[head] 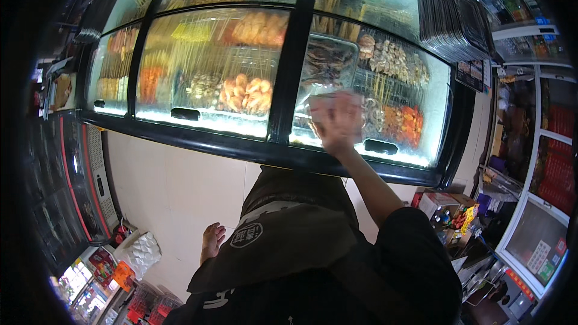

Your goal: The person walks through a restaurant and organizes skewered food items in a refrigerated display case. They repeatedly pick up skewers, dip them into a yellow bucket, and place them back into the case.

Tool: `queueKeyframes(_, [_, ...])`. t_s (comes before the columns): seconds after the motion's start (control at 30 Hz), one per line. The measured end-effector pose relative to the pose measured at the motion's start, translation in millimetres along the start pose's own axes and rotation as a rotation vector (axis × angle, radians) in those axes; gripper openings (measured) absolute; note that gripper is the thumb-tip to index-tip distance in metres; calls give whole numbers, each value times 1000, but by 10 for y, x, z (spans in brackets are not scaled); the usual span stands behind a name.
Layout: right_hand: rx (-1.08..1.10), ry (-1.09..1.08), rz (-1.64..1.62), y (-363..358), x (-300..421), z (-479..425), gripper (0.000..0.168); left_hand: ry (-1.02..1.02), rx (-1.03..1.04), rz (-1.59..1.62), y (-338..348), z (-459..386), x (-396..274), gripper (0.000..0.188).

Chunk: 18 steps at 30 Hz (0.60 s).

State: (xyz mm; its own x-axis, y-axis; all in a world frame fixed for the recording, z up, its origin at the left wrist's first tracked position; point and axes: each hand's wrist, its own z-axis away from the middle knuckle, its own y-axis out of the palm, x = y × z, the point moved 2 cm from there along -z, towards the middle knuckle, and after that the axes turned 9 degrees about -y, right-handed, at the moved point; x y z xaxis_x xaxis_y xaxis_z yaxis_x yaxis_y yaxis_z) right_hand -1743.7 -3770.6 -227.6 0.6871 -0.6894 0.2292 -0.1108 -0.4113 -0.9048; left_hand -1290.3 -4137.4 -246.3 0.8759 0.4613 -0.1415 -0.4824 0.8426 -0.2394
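My right hand [337,122], blurred, lies spread over a pale cloth [318,102] against the right glass door [406,95] of a lit refrigerated display case. A black recessed handle [380,146] sits on that door just right of the wrist. Behind the fogged glass are a metal tray of dark meat [329,56], pale skewers [393,58] and orange-red skewers [403,124]. Down by my apron [293,234], at the left side, my left hand [212,239] hangs with loosely bent fingers and nothing visible in it.
A black frame post [291,58] divides the glass. Stacked dark trays [454,20] stand on the case's right end. Left is another cabinet with red trim [72,176]. Boxes and packets [451,216] crowd the right, near a white-framed glass cabinet [537,230]. Pale tiles [171,180] cover the floor.
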Motion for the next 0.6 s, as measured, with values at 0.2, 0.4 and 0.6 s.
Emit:
queueKeyframes(0.2, [230, -472, -252, -8, 108, -51, 56, 114, 246, -24, -35, -256, 51, 39])
queueKeyframes(0.4, [571, -317, -218, -330, -1171, 449, 62, 119, 102, 18, 132, -632, 361, 40])
queueKeyframes(0.6, [206, 294, 230, -1028, -2534, 1667, 62, 132, 156, -8, 394, -835, 445, 39])
